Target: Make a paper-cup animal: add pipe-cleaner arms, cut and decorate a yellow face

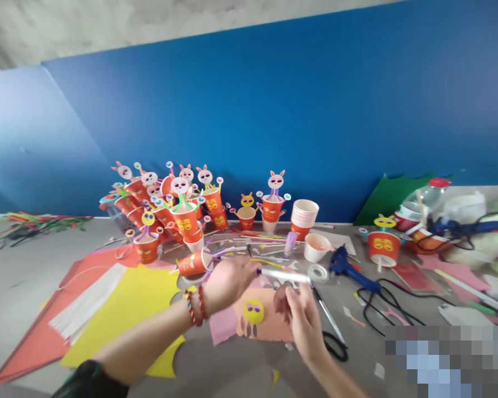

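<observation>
A white marker [283,275] with a purple end lies level in the air between my two hands. My left hand [232,282], with red bead bracelets at the wrist, has its fingers closed at the purple end. At the other end, the fingertips of my right hand [302,315] meet the white barrel, its other fingers curled. Below them a yellow paper disc [254,312] with two purple eyes rests on a peach-orange sheet [274,323] with cut-out holes. A pink paper piece [223,326] sits beside that sheet.
Red cups with paper rabbit figures [185,215] crowd the back left. Stacked cups [304,218], a white cup [316,247], a tape roll [317,272] and a blue glue gun [352,270] with a looping black cord stand right. Yellow sheets [124,309] cover the left.
</observation>
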{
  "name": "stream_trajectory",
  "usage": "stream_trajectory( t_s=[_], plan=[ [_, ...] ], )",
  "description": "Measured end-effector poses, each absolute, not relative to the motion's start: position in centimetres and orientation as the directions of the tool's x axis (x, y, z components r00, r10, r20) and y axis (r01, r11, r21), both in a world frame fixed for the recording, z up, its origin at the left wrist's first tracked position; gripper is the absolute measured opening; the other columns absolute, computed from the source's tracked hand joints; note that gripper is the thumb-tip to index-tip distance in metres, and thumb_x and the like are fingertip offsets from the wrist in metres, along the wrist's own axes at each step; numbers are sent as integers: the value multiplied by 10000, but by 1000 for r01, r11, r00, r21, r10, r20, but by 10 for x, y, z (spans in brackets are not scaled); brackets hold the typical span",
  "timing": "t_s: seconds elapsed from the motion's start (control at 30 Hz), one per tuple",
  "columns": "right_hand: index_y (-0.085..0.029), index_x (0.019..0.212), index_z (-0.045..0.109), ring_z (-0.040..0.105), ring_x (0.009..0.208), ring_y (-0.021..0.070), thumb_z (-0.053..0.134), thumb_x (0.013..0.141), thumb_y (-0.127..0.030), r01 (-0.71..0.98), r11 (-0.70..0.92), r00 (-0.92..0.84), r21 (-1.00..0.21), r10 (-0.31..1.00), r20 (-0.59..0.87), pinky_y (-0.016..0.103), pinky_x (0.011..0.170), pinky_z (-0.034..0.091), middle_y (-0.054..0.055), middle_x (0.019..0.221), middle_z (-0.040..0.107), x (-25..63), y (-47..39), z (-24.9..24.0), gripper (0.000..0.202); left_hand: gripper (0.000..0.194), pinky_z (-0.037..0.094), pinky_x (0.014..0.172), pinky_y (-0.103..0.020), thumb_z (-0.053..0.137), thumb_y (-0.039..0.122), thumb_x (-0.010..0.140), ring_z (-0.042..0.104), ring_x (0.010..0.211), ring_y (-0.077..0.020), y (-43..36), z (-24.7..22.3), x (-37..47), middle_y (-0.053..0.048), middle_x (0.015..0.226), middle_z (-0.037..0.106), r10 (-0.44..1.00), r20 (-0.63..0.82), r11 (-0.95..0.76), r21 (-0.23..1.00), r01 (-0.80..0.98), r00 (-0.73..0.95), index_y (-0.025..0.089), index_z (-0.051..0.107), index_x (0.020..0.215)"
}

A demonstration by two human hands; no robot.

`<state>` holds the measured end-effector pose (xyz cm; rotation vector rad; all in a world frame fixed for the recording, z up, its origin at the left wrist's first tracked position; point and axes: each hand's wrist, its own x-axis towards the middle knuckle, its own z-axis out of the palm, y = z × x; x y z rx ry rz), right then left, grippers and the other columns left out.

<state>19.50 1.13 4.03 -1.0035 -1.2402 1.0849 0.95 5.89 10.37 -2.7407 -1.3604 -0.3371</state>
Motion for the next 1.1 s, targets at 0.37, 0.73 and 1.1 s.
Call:
stream_trajectory(
  t_s=[0.37,0.73,1.1],
  plan=[
    [-167,1083,580,462,489,125,538,929,-477,76,206,-146,-976,970,193,227,466,371,-50,564,497,195,21,32,348,167,446,839,-431,503,65,912,667,904,-282,106,83,17,-147,851,713,912,262,-312,-62,948,317,65,646,998],
    [-171,965,651,510,521,139,505,948,-476,151,276,-241,-949,942,235,230,488,414,-16,604,528,191,15,30,338,397,461,970,-419,590,357,940,600,1140,-277,90,90,-19,-136,1188,683,836,370,-456,58,888,405,166,558,1287],
    [-195,925,654,506,529,139,498,954,-487,205,265,-310,-942,931,194,230,481,385,-14,629,540,185,13,22,332,355,385,1117,-551,504,238,948,523,1291,-282,29,78,-113,-105,1317,626,594,622,-658,12,753,510,252,549,1299]
  ],
)
